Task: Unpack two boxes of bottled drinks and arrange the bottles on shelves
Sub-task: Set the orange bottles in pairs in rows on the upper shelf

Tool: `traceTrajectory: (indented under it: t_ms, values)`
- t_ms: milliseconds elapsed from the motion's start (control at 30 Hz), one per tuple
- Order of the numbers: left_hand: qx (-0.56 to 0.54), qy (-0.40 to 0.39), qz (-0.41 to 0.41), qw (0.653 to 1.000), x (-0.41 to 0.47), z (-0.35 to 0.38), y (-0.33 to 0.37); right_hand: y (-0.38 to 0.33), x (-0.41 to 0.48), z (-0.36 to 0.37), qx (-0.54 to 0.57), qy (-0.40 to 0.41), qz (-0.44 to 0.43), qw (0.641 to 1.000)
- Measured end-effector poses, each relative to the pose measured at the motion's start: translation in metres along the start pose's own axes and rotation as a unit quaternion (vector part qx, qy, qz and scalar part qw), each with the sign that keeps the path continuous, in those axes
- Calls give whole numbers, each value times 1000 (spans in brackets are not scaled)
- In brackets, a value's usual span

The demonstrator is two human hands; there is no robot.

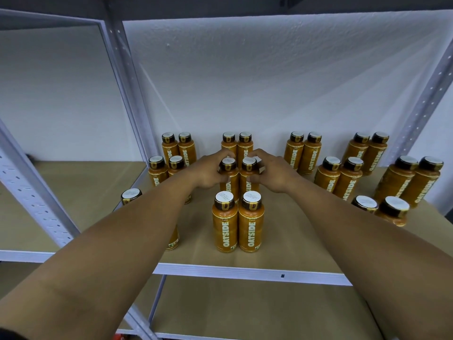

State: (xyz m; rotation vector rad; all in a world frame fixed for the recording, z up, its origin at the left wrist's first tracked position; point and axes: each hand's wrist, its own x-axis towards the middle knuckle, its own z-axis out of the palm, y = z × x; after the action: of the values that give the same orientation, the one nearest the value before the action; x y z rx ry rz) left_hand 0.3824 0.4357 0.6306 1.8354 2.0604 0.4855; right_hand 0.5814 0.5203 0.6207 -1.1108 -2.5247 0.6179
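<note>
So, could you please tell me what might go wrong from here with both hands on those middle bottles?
The left hand and right hand grip the middle pair, with the wrists flanking the front pair; pulling back could topple those near the shelf edge. The back pair stands close behind; a push might knock it.

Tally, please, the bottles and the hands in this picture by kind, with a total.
Bottles: 22 (one shows only its base, under the left arm)
Hands: 2, left hand and right hand, each gripping a bottle
Total: 24
</note>
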Motion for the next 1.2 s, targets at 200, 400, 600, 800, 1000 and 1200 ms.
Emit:
traceTrajectory:
  t_ms: [200,400,600,800,1000,1200]
  values:
    - [0,5,-2,1000,-2,1,-1,0,-1,3,3,8,-9,1000]
    - [-3,9,1,1000,-3,1,0,4,1,1,9,-2,-9,1000]
    - [-4,12,4,1000,-3,1,0,5,2,2,15,-5,-15,1000]
    - [-9,12,6,1000,-3,1,1,6,3,2,15,-12,-10,1000]
    - [-32,-15,7,999,-2,-10,0,6,7,-11,35,-25,-1,999]
    - [-44,51,-6,998,14,-46,0,2,34,-46,22,31,1,999]
